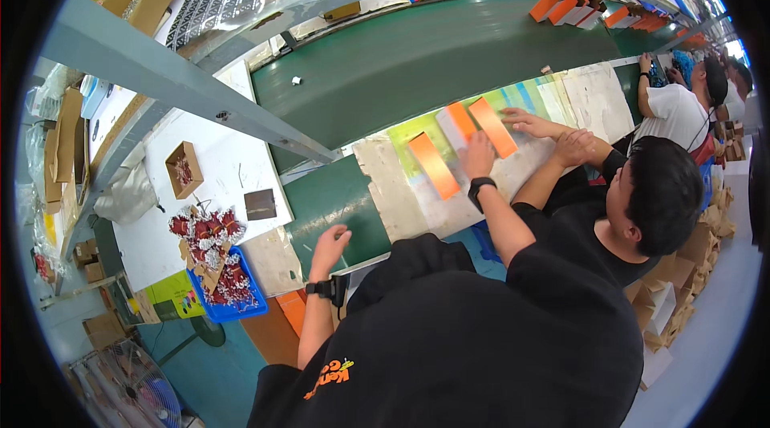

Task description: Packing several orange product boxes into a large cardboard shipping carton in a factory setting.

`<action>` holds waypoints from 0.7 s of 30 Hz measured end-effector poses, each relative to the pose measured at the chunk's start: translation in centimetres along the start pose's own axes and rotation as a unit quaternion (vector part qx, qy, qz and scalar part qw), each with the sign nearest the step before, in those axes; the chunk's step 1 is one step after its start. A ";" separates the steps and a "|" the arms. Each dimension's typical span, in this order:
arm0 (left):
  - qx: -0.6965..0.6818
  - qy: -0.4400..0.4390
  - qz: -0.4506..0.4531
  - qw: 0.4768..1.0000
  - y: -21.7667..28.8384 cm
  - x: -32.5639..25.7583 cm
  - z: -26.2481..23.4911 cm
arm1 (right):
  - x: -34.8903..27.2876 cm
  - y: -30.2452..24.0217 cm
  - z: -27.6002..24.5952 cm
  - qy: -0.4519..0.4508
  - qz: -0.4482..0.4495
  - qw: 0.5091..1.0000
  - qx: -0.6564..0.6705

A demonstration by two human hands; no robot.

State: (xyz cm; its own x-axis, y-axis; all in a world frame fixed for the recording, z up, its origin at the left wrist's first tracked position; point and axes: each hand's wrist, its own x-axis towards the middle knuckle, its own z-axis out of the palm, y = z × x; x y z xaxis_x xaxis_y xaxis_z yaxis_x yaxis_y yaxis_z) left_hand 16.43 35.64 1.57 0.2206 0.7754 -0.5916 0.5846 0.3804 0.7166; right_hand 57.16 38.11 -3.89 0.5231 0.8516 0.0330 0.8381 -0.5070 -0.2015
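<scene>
Orange boxes, three of them, long and narrow, lie side by side at a slant on a pale, worn surface [401, 199] with yellow-green and blue patches. The left box [434, 166] is apart from the other two; the middle box [455, 121] shows a white side along with its orange one, and the right box [492, 128] lies just beside it.

The person's right hand [479, 155], with a dark band at the wrist, is at the near end of the middle box, between the outer two. Its back hides most of the fingers, so whether it grips or merely touches the box is unclear. The left hand [330, 249] is well apart from the boxes, near a dark green panel [337, 207], with its fingers loosely bent and nothing visible in them.

At the right, a co-worker in black reaches in, one hand [528, 122] next to the far end of the right box. Beyond the surface runs a green belt [377, 67], with a row of orange-and-white boxes [565, 7] on it at upper right. At lower left, a blue basket [262, 305] holds red and silver bundles [228, 285].
</scene>
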 end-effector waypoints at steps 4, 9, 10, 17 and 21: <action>0.027 -0.042 0.083 0.995 3.7 1.8 3.6 | -2.2 -1.2 0.3 0.017 -0.014 0.993 0.118; 0.038 -0.109 0.107 0.988 5.0 2.6 6.4 | -2.6 -1.6 -0.9 -0.093 -0.020 0.977 0.190; 0.050 -0.104 0.108 0.988 5.3 2.7 6.8 | -2.5 -1.1 -1.2 -0.162 -0.015 0.964 0.209; 0.121 -0.127 0.113 0.978 5.9 2.7 7.7 | 5.3 2.3 -2.7 0.133 -0.039 0.984 0.113; 0.110 -0.112 0.093 0.983 5.3 1.9 8.2 | 6.3 -3.4 -0.2 0.001 -0.224 0.940 0.256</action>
State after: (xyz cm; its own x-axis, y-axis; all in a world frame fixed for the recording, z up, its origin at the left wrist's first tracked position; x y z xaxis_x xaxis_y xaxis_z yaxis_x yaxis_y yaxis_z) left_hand 26.31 35.01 1.24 0.4915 0.6817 -0.5420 0.6673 0.1050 0.7373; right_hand 57.65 45.21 -2.83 0.1364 0.9638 0.2289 0.7904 0.0334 -0.6117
